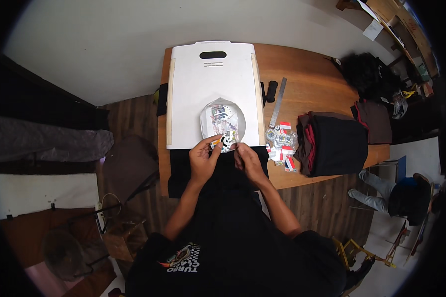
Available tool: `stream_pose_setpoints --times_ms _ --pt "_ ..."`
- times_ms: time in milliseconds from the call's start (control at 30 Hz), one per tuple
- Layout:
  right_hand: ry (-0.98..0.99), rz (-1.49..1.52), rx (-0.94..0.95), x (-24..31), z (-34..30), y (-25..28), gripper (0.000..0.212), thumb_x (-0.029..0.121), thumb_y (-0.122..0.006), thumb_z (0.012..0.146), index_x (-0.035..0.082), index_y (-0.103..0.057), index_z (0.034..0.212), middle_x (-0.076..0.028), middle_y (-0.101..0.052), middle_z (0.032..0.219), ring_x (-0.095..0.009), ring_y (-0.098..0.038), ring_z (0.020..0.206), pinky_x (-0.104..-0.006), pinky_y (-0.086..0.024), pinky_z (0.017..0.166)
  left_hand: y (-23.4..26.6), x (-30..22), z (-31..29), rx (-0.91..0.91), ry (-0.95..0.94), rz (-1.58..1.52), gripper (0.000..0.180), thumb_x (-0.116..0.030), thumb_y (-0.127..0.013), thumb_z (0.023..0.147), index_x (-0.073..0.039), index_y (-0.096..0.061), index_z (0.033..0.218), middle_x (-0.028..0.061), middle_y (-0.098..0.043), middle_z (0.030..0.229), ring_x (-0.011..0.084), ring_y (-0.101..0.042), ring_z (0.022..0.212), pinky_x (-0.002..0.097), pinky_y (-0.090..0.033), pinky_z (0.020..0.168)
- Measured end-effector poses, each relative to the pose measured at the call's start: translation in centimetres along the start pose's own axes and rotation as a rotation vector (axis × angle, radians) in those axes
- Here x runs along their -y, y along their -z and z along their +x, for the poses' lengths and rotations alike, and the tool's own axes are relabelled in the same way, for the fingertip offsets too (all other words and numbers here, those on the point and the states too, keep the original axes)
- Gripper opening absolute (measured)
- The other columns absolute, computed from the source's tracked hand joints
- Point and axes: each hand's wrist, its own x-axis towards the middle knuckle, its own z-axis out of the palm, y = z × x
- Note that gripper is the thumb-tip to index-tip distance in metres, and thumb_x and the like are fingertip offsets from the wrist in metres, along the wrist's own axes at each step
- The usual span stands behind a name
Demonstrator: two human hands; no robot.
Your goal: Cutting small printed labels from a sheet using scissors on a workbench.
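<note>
Both hands are at the near edge of a white board (191, 106) that has an oval handle slot at its far end. Between them is a curled, translucent sheet with colourful prints (221, 113), its lower part patterned in black, white and orange. My left hand (203, 159) pinches the sheet's lower left between thumb and fingers. My right hand (249, 162) is closed at its lower right corner, with the fingertips partly hidden. Black cloth (183, 171) shows under the board's near edge and below my hands.
Right of the board lie a metal ruler (279, 104), a small black object (271, 91) and a pile of small printed pieces (282, 148). Folded dark clothes (334, 141) are stacked on the wooden table (312, 74). Another person (406, 200) sits at the far right.
</note>
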Motion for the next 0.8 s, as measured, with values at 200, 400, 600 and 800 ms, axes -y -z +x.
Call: stream_pose_setpoints --times_ms 200,400,600,800 --pt "-0.095 0.144 0.059 -0.4 -0.9 0.8 0.034 0.035 -0.039 0.111 0.005 -0.053 0.102 0.006 -0.031 0.059 -0.005 -0.026 0.047 -0.0244 -0.025 0.047 -0.1 0.1 0.1 0.008 -0.01 -0.019 0.028 0.006 -0.064 0.095 0.01 -0.063 0.123 0.0135 -0.069 0.112 0.012 -0.064 0.101 0.0241 -0.05 0.089" --pt "-0.098 0.183 0.078 -0.7 -1.3 0.4 0.034 0.034 -0.038 0.111 0.006 -0.05 0.098 0.005 -0.031 0.059 -0.006 -0.026 0.047 -0.0244 -0.024 0.047 0.1 0.6 0.0 0.005 -0.021 -0.034 0.03 0.005 -0.063 0.096 0.01 -0.063 0.125 0.0125 -0.069 0.113 0.0105 -0.063 0.1 0.0228 -0.049 0.087" --pt "-0.094 0.168 0.092 -0.5 -1.4 0.5 0.034 0.034 -0.038 0.111 0.006 -0.05 0.098 0.005 -0.031 0.06 -0.006 -0.026 0.048 -0.0246 -0.025 0.048 0.1 0.4 0.1 0.005 -0.009 -0.035 0.03 0.004 -0.064 0.096 0.01 -0.063 0.125 0.0114 -0.069 0.113 0.0095 -0.062 0.098 0.0222 -0.049 0.085" --pt "-0.091 0.165 0.107 -0.5 -1.4 0.4 0.034 0.035 -0.039 0.111 0.006 -0.05 0.097 0.006 -0.03 0.06 -0.005 -0.026 0.048 -0.0245 -0.025 0.048 0.1 0.5 0.1 0.007 -0.011 -0.023 0.029 0.003 -0.064 0.096 0.01 -0.064 0.125 0.0111 -0.069 0.112 0.009 -0.062 0.097 0.0217 -0.049 0.085"
